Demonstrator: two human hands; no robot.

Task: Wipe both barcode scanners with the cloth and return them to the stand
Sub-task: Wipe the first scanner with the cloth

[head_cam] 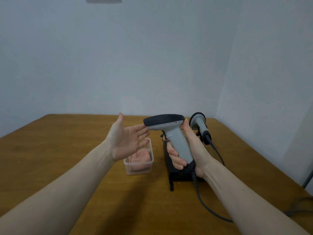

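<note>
My right hand (191, 150) grips the handle of a grey barcode scanner (171, 131) with a black head, held upright above the black stand (171, 173). My left hand (127, 138) is open, palm up, fingertips touching the front of the scanner's head. A second grey scanner (199, 122) rests on the stand behind my right hand, its coiled cable trailing down. A pink cloth (139, 156) lies folded in a clear plastic tub (138, 168) below my left hand.
The wooden table (67, 150) reaches plain walls at the back and right. The held scanner's dark cable (203, 202) runs along the table toward the front right. A grey upright object (309, 180) stands past the table's right edge.
</note>
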